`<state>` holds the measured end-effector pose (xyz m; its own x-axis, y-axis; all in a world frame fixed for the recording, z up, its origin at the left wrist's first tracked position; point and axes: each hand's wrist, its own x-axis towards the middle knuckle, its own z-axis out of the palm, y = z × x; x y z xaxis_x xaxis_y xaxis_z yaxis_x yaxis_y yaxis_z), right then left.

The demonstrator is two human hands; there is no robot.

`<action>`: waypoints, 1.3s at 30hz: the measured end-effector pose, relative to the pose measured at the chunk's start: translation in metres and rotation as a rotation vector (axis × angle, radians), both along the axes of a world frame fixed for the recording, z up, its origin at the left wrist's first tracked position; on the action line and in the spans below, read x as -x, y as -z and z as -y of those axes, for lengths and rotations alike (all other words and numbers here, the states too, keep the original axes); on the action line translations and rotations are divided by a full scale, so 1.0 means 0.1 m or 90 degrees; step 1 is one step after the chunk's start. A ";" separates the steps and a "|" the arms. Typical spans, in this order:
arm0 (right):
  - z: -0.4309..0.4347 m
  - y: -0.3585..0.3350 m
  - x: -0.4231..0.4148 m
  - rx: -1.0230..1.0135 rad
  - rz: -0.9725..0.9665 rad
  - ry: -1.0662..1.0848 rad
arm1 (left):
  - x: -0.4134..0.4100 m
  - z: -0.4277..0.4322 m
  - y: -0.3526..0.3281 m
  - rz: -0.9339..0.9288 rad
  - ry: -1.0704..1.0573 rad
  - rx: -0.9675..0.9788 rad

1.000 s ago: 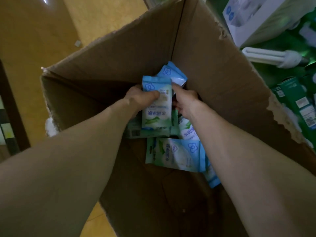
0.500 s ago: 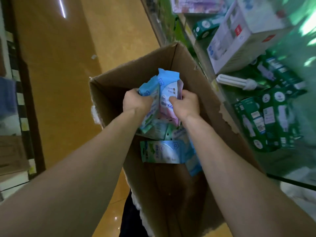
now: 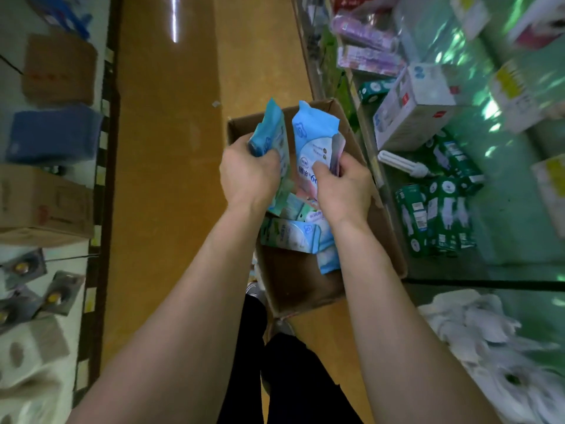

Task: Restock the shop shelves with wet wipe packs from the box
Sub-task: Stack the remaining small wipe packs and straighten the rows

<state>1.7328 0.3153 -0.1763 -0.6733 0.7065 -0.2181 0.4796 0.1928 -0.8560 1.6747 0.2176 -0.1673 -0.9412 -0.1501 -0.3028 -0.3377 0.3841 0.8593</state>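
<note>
An open cardboard box [image 3: 301,289] stands on the floor between the shelves, with several blue and green wet wipe packs [image 3: 290,237] lying inside. My left hand [image 3: 247,175] grips a bunch of blue-topped wet wipe packs [image 3: 272,139] above the box. My right hand [image 3: 342,185] grips a blue and pink wet wipe pack [image 3: 315,148] upright, with at least one more pack behind it. Both bunches are held side by side over the far half of the box.
On the right, a green shelf [image 3: 504,209] holds green bulb boxes [image 3: 434,218], a loose white bulb [image 3: 403,165], white cartons [image 3: 412,117] and purple packs. White items [image 3: 477,328] lie lower right. Cardboard boxes [image 3: 39,203] and tissue rolls fill the left shelf. An orange floor aisle [image 3: 183,148] runs between.
Both hands have risen out of the box with their packs. The view has pulled back and up, so the box looks smaller and the shelves on both sides have come into view.
</note>
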 end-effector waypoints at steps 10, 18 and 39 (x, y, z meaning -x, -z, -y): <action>1.03 -0.63 -0.19 0.093 -0.075 -0.216 | -0.56 1.19 -0.71 -0.075 -0.200 0.011; 2.34 -1.17 -0.25 0.140 -0.138 -0.443 | -1.08 2.52 -1.25 -0.158 -0.425 0.079; 5.77 -1.66 -1.39 0.129 -0.171 -0.830 | -2.85 5.62 -1.87 -0.211 -0.765 0.214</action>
<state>1.8722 -0.2614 -0.0100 -0.8626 -0.5060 0.0017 -0.1406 0.2364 -0.9614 1.9600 -0.3441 0.0199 -0.1858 -0.9732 0.1354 -0.4105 0.2021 0.8892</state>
